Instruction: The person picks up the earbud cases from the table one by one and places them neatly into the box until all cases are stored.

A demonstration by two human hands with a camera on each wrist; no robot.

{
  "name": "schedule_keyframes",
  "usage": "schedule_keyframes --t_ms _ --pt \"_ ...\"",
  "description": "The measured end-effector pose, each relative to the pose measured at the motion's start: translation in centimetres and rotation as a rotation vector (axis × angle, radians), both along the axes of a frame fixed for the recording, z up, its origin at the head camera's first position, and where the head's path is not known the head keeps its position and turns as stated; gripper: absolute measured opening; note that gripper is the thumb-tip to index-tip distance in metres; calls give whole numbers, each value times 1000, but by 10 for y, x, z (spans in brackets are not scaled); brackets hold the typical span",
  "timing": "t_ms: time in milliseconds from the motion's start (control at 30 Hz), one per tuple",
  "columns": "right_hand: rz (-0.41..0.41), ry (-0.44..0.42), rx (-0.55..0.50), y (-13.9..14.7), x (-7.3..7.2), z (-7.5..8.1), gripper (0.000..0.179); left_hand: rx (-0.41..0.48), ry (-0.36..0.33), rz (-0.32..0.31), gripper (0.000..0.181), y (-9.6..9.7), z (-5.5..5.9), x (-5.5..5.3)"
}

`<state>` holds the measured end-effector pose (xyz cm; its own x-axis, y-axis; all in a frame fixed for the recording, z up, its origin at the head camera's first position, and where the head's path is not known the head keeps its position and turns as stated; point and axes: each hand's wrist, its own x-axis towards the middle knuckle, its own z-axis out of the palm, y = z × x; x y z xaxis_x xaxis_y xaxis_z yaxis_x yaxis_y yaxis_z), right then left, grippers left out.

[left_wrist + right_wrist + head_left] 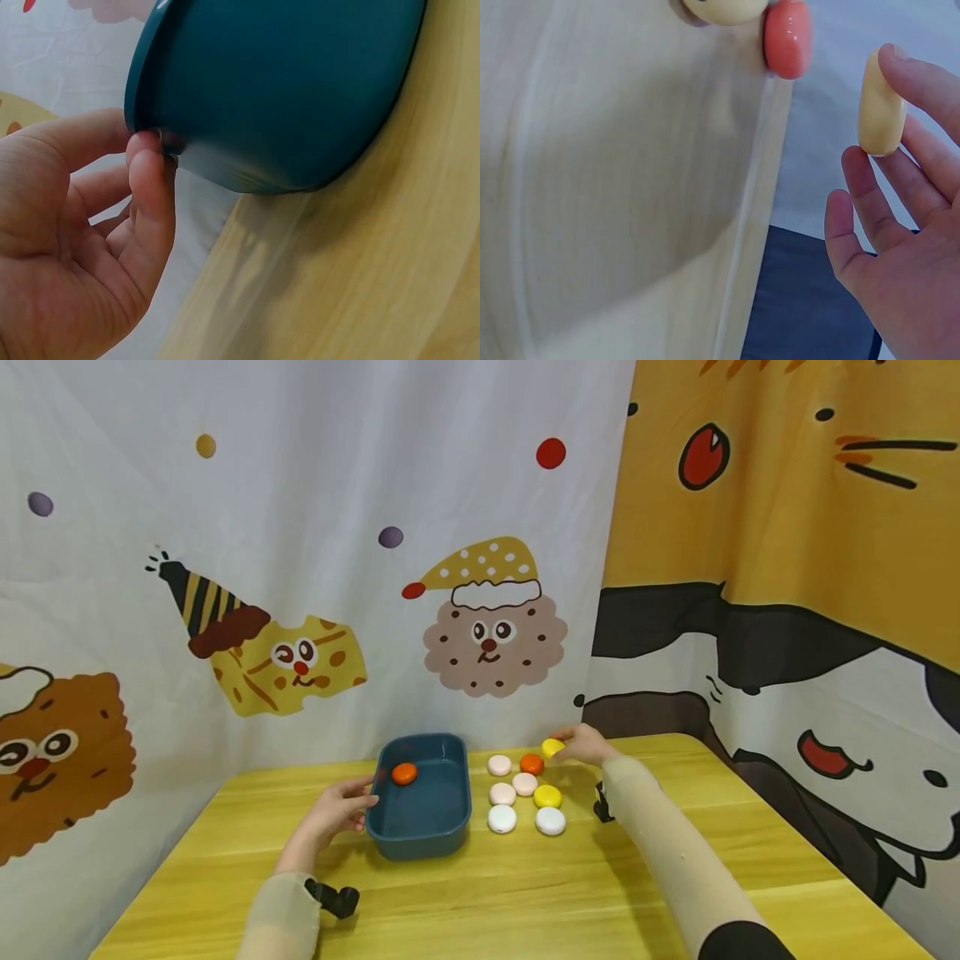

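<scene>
My left hand (339, 808) grips the left wall of a dark blue rectangular bin (418, 847). In the left wrist view its thumb and fingers (150, 187) pinch the bin's rim. One orange disc (404, 773) lies inside the bin, near its left side. My right hand (588, 745) pinches a smooth, rounded yellow disc (881, 109) between thumb and fingertips, lifted off the table. Just left of that hand sits another orange disc (532, 764). A second yellow disc (548, 796) rests on the table nearer to me.
Pale pink discs (502, 793) and white discs (551, 821) lie loosely grouped right of the bin on the wooden table (450, 910). Behind the table's far edge hangs a curtain (480, 468) with cartoon prints.
</scene>
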<state>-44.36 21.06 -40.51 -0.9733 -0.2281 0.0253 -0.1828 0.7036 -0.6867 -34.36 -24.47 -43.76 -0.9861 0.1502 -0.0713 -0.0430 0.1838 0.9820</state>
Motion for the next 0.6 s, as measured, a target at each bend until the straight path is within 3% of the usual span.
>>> schedule_keyframes --t_ms 367,600 --pt "-10 8 19 0 -3 10 52 -10 -3 26 57 3 -2 3" --pt "0 -1 28 -3 -7 18 54 -6 -1 26 56 2 -3 0"
